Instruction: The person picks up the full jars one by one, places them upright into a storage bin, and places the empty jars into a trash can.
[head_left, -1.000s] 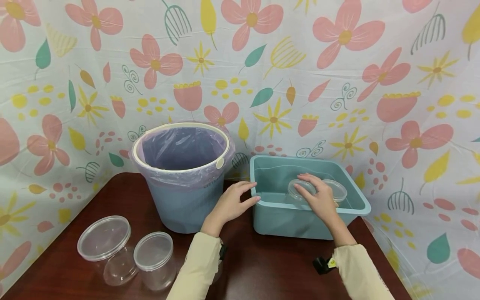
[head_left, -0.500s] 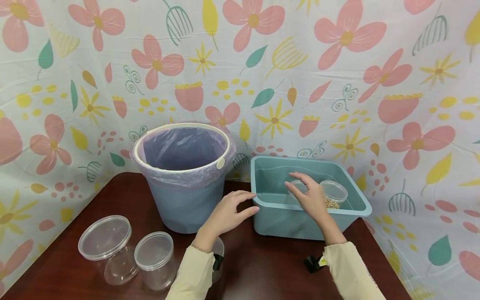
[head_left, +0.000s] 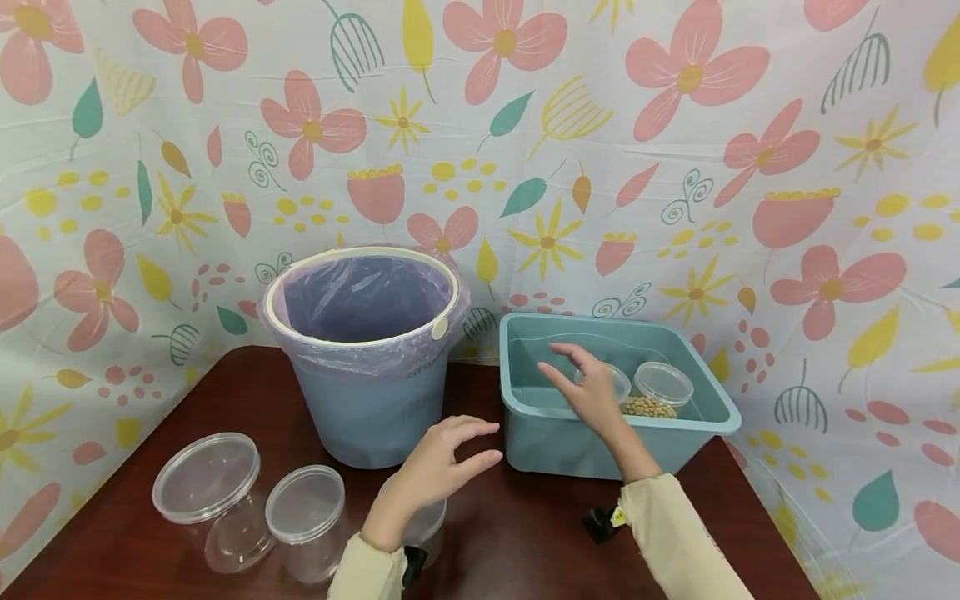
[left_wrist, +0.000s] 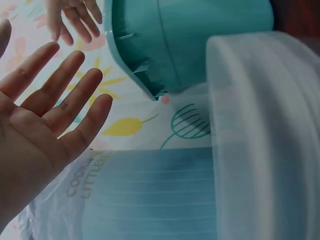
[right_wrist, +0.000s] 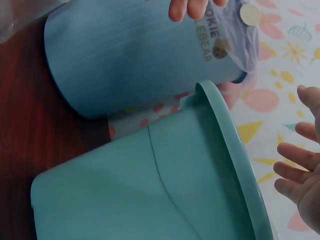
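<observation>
My left hand (head_left: 438,467) hangs over the table with its fingers spread and nothing held. Under that wrist, partly covered by it, stands a clear plastic jar (head_left: 426,527); its pale lid (left_wrist: 240,130) looms large in the left wrist view. Over the near left part of the teal bin (head_left: 600,446) is my right hand (head_left: 594,390), its fingers loosely bent and holding nothing. Inside the bin sit two clear lidded jars, one partly behind the hand (head_left: 619,385) and another jar (head_left: 663,383) to its right. Light brown beans (head_left: 649,407) show around their lower parts.
A blue bucket (head_left: 367,417) lined with a clear purplish bag stands left of the bin. At the left are a wide lidded jar (head_left: 206,479) and a smaller lidded jar (head_left: 306,521). A floral cloth (head_left: 480,125) hangs behind the dark red table (head_left: 510,542).
My left hand has drawn back from the bin's left rim, down and left. My right hand has left the jar in the bin and shifted left, uncovering the beans.
</observation>
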